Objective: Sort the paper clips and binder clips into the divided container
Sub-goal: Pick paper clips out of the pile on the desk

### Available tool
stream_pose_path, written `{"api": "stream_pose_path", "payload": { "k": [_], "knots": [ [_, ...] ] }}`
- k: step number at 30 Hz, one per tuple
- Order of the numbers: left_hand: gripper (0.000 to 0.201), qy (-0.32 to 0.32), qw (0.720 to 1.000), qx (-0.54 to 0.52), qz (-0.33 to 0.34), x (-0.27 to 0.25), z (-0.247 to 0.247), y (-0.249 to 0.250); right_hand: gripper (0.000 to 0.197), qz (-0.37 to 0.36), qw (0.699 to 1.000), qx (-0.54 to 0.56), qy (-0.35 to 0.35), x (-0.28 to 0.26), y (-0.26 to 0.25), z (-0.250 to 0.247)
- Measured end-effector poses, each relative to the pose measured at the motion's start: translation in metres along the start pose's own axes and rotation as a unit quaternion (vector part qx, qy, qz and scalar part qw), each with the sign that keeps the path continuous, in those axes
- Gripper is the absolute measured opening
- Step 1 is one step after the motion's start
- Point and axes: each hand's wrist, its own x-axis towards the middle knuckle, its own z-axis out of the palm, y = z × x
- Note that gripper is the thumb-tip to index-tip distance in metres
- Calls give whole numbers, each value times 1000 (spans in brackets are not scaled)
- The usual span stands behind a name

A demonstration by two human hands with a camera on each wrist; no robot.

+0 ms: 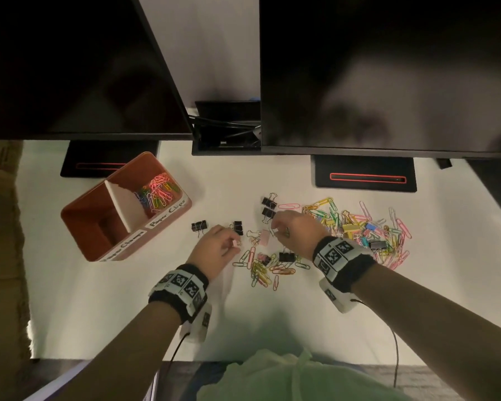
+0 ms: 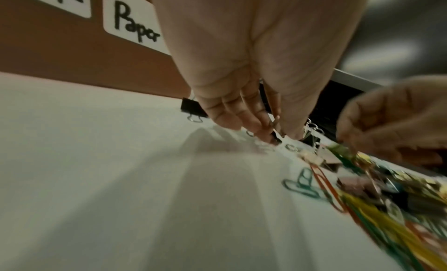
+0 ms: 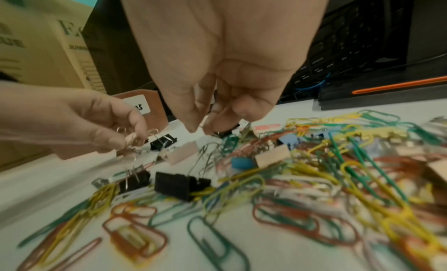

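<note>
Two bare hands low over the flat white table (image 1: 99, 299). Left hand (image 1: 214, 247): thumb and fingers curled, pinching a tiny pale pink binder clip with wire loops (image 3: 129, 139) just above the table. Right hand (image 1: 294, 227): fingertips (image 3: 193, 122) pressed together on something thin; cannot tell what. Sits just beside the left hand, over the middle of the mess.

Off to the left: an orange-brown plastic box with a white wall down its middle (image 1: 78, 215). Holds a bunch of bright wire paper clips (image 1: 156, 192) in its far half, behind a white label reading "Paper Clips" (image 1: 168, 215).

Between box and hands: two small black metal binder clips (image 1: 199, 226), apart from the box. Two more past the right hand's fingertips, one more near its wrist.

Further right: a big heap of coloured paper clips and small coloured binder clips (image 1: 368, 227). Smaller heap of paper clips (image 1: 261, 270) between the two wrists.

Behind it all: two dark screens (image 1: 388, 68) on black stands, hanging over the back of the table.
</note>
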Motion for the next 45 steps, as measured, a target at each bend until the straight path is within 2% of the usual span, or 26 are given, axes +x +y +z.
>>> {"api": "stream_pose_path", "payload": {
  "k": [3, 7, 8, 10, 12, 14, 18, 21, 25, 29, 35, 38, 42, 45],
  "knots": [
    [20, 46, 999, -14, -23, 3, -8, -9, 24, 32, 999, -35, -15, 1, 1, 8],
    [28, 97, 994, 45, -18, 0, -11, -15, 25, 61, 997, -31, -23, 8, -7, 14],
    [26, 93, 994, 52, -3, -3, -11, -13, 23, 62, 997, -30, -21, 9, -9, 14],
    [23, 46, 997, 56, 18, -12, -6, -5, 18, 62, 997, -34, -21, 11, -12, 15],
    [27, -14, 998, 58, 13, -20, 5, -1, 15, 62, 997, -32, -28, 13, -13, 14],
    [33, -33, 998, 53, 7, -24, 19, -3, 14, 65, 997, -29, -37, 14, -13, 13],
    [26, 15, 1000, 25, 7, -22, 34, -6, 16, 62, 997, -32, -37, 9, -7, 11],
    [18, 40, 999, -2, -6, -18, 36, -6, 21, 7, 999, -29, -26, 5, -4, 7],
    [15, 42, 999, 0, 2, -16, 37, -8, 32, -55, 996, -43, -50, 8, -14, 5],
    [16, 48, 999, 2, 6, -16, 34, -13, 33, -33, 996, -65, -49, 21, -19, 9],
    [25, 39, 999, 13, -30, -14, 30, -10, 12, 10, 998, -44, -51, 24, -20, 12],
    [19, 20, 998, 45, -44, -11, 26, -7, 11, 23, 997, -38, -65, 26, -23, 11],
    [14, -10, 993, 117, -4, -9, 24, -2, 12, 26, 993, -55, -97, 34, -28, 11],
    [14, 14, 997, 74, -12, -10, 23, -4, 13, 33, 994, -53, -91, 35, -27, 12]
  ]
}}
